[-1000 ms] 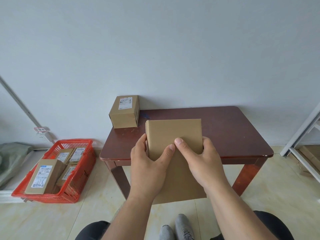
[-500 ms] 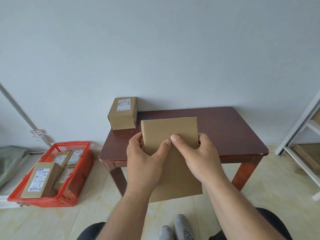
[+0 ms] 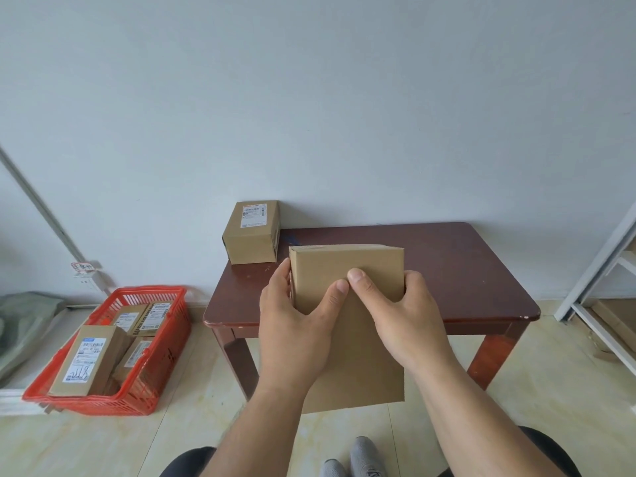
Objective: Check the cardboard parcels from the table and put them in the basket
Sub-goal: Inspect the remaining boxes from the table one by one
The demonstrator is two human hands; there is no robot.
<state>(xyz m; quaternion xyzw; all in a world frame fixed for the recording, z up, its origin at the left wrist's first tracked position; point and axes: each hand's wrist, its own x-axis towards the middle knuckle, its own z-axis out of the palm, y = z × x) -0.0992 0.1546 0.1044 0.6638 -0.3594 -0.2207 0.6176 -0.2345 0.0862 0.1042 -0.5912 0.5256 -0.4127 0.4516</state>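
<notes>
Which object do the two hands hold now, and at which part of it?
Both hands hold one plain cardboard parcel: the left hand grips its left edge, the right hand its right edge, thumbs on the near face.

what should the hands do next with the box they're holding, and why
Probably turn the held parcel over to find its label: both the left hand and right hand grip it, and the face toward the camera is plain cardboard.

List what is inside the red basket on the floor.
The red basket holds several cardboard parcels with white shipping labels; the nearest parcel leans against its front edge. At least three more lie behind it. Anything beneath them is covered.
</notes>
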